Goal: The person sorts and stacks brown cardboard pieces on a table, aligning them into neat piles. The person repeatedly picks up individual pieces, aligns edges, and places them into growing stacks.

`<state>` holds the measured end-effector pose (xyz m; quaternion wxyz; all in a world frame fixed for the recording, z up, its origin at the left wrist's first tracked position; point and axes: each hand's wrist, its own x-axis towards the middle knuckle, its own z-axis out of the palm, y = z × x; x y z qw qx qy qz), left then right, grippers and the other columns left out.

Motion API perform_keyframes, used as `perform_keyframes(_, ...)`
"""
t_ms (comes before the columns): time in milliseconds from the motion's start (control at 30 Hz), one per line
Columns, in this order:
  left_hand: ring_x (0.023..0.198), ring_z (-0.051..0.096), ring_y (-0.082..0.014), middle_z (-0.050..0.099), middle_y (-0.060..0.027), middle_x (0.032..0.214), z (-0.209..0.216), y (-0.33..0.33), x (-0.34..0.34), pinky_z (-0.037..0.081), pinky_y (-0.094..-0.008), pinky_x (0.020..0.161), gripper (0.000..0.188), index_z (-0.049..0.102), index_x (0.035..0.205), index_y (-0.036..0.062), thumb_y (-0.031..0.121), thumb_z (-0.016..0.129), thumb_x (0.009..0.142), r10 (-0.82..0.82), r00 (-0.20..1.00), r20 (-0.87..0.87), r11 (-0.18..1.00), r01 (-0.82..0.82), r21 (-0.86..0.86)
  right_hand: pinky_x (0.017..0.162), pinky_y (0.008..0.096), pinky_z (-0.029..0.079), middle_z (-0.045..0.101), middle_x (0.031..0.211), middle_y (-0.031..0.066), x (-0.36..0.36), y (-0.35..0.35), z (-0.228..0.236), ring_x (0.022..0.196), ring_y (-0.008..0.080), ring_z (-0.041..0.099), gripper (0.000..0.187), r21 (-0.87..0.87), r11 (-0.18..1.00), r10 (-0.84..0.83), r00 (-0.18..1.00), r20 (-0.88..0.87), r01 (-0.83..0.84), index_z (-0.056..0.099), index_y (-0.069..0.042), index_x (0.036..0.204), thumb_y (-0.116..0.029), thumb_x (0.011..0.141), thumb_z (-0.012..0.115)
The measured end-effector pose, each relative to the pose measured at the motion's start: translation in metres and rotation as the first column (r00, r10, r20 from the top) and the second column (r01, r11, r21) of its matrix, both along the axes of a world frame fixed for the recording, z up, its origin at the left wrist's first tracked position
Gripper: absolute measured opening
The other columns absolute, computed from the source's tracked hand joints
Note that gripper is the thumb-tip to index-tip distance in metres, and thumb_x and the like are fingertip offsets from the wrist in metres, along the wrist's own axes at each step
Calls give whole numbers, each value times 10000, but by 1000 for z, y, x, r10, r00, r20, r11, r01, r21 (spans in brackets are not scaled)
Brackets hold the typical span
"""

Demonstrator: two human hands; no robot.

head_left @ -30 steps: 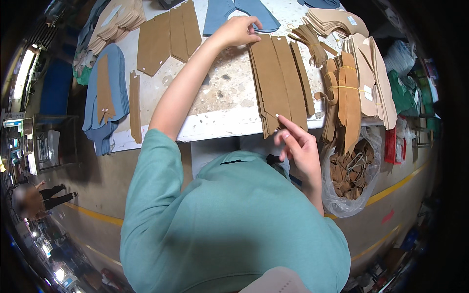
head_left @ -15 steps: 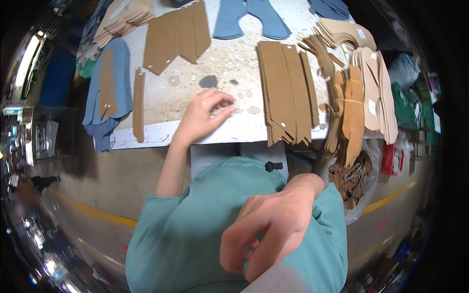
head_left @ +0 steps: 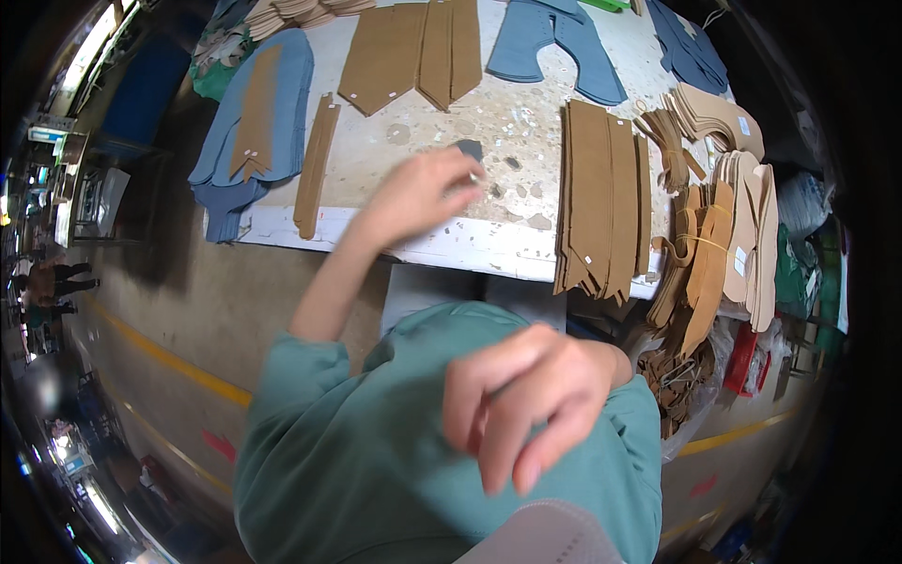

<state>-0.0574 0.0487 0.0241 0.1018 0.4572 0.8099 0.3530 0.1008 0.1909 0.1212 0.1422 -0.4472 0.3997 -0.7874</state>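
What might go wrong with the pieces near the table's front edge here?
Two risks. The brown stack pokes past the table edge, so a sleeve or the right hand might knock its layers askew. The tied orange strips also jut over the edge, seemingly above the scraps; if they slip, they could get mixed in.

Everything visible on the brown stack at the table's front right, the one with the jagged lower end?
The brown stack is flat, matte, leather-like pieces, long and straight-sided, with lengthwise lines on top and layered edges at the left. Its lower end is jagged and pointed; small pale marks show near both ends. It lies lengthwise on the table, its points at the front edge, seemingly just past it. A narrow brown strip lies alongside at right. The left hand and right hand are clear of it.
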Motion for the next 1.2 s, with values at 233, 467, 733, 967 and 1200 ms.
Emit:
perform_keyframes(233, 983, 651, -320, 665, -118, 1051, -8, -13, -129, 516, -395, 894, 270, 676, 1060, 54, 224, 695, 852, 214, 846, -488, 942, -310, -125, 678, 232, 471, 646, 883, 46, -4, 1, -81, 745, 88, 581, 152, 506, 673, -697, 691, 192, 539, 665, 0, 909, -123, 967, 598)
perform_keyframes(467, 873, 698, -266, 733, -61, 902, 3, -24, -181, 552, -377, 788, 277, 723, 975, 117, 328, 745, 798, 213, 965, -153, 948, -242, -207, 684, 221, 472, 657, 865, 15, -9, 3, -118, 736, 69, 563, 161, 597, 613, -778, 525, 344, 517, 662, -1, 939, -146, 976, 604)
perform_keyframes(733, 800, 688, -295, 716, -114, 891, 39, -20, -52, 535, -360, 743, 157, 700, 936, 76, 209, 669, 858, 25, 983, -180, 997, -38, -71, 652, 235, 492, 627, 963, 48, -53, 1, -126, 714, 79, 584, 321, 473, 543, -827, 347, 442, 694, 535, -50, 1320, -107, 1004, 535)
perform_keyframes(967, 887, 694, -226, 725, -119, 1005, 18, -40, -132, 541, -320, 822, 356, 702, 1121, 67, 327, 690, 878, 196, 979, -53, 969, -202, -144, 742, 227, 513, 634, 1108, 69, -55, -1, -132, 844, 103, 634, 384, 711, 67, -886, 369, -280, 700, 591, -28, 1294, 38, 917, 561)
perform_keyframes(1200, 1084, 649, -303, 703, -116, 1130, -21, -39, -230, 524, -413, 917, 520, 693, 1185, 125, 444, 743, 778, 514, 788, -337, 670, -615, -416, 749, 316, 526, 617, 1104, 137, -11, 8, -120, 856, 239, 652, 415, 684, -69, -926, 208, -315, 727, 593, -15, 1294, 24, 882, 579)
